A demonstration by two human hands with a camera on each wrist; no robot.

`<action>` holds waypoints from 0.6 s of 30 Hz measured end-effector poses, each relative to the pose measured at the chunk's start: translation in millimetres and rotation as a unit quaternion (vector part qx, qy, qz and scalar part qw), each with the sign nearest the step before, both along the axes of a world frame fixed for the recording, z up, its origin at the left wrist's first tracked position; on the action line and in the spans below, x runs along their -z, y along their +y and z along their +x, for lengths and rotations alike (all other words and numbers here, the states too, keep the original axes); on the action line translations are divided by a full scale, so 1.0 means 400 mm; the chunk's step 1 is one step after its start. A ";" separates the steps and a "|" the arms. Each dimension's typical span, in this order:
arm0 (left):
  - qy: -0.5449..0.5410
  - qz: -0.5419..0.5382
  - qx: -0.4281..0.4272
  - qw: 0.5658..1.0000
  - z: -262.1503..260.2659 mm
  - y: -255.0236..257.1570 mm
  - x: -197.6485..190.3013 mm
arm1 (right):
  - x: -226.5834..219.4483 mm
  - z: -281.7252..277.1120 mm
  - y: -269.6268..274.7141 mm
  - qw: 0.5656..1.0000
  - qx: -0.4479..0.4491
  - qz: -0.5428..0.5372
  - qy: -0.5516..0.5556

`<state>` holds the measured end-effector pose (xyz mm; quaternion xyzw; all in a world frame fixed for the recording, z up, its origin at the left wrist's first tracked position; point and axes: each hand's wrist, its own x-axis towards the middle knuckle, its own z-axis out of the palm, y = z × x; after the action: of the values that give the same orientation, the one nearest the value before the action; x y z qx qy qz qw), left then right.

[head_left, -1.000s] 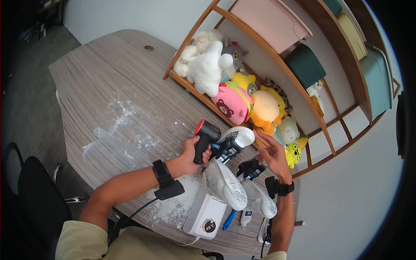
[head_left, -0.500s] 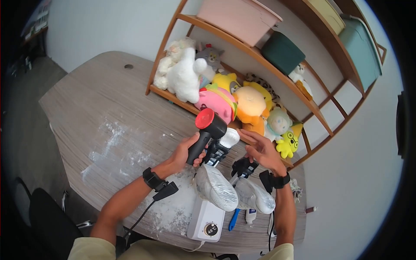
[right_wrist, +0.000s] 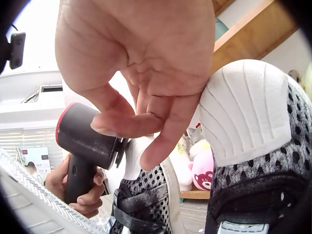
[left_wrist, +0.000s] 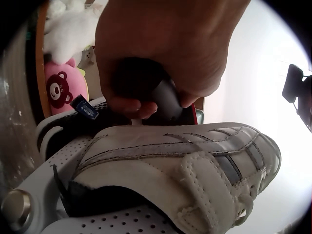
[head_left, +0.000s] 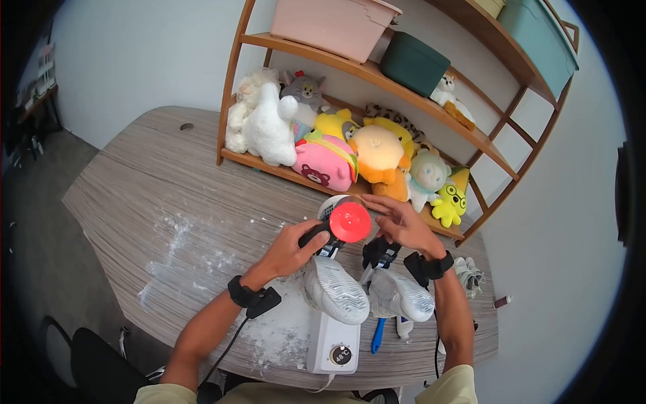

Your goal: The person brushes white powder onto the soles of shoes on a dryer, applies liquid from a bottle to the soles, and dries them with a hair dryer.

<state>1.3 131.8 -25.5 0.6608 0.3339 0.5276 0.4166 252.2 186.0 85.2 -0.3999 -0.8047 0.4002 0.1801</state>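
My left hand (head_left: 291, 246) grips the black handle of a handheld device (right_wrist: 87, 141) with a red round end (head_left: 350, 222). In the right wrist view its other end is against or very near the white toe of a black-and-white mesh shoe (right_wrist: 146, 197). My right hand (head_left: 406, 227) is beside that toe, fingers extended and slightly bent; whether they touch it I cannot tell. Another mesh shoe (right_wrist: 248, 117) stands close to the right hand. Two white shoes, one at the left (head_left: 335, 291) and one at the right (head_left: 402, 296), sit nearer on the white rack.
The white unit (head_left: 331, 345) reads 48°C. Near it lie a blue-handled brush (head_left: 378, 335) and a small white tube (head_left: 404, 327). White residue (head_left: 276, 337) marks the table (head_left: 134, 195). Behind stands a wooden shelf (head_left: 303, 48) with plush toys and bins; more shoes (head_left: 469, 276) are at the right.
The handheld device has turned so its red end faces the head camera more, and it has come closer to the right hand. The head view has shifted, showing the shelf more level.
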 end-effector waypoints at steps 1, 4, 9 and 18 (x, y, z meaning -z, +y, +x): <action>-0.004 -0.010 -0.003 1.000 -0.002 0.001 0.003 | -0.002 -0.002 -0.002 1.000 -0.001 -0.001 0.001; -0.137 -0.106 0.027 0.985 -0.003 0.003 0.006 | -0.008 -0.008 -0.006 1.000 -0.002 0.010 0.001; -0.299 -0.260 0.092 0.913 -0.022 0.036 0.035 | -0.002 -0.013 -0.009 1.000 0.017 0.017 0.020; -0.438 -0.421 0.176 0.774 -0.054 0.080 0.102 | -0.009 -0.020 -0.008 0.999 0.030 -0.001 0.015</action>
<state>-20.1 163.8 -66.4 0.1638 0.1816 0.4841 0.8402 244.1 182.7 88.6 -0.4181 -0.7891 0.4013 0.2035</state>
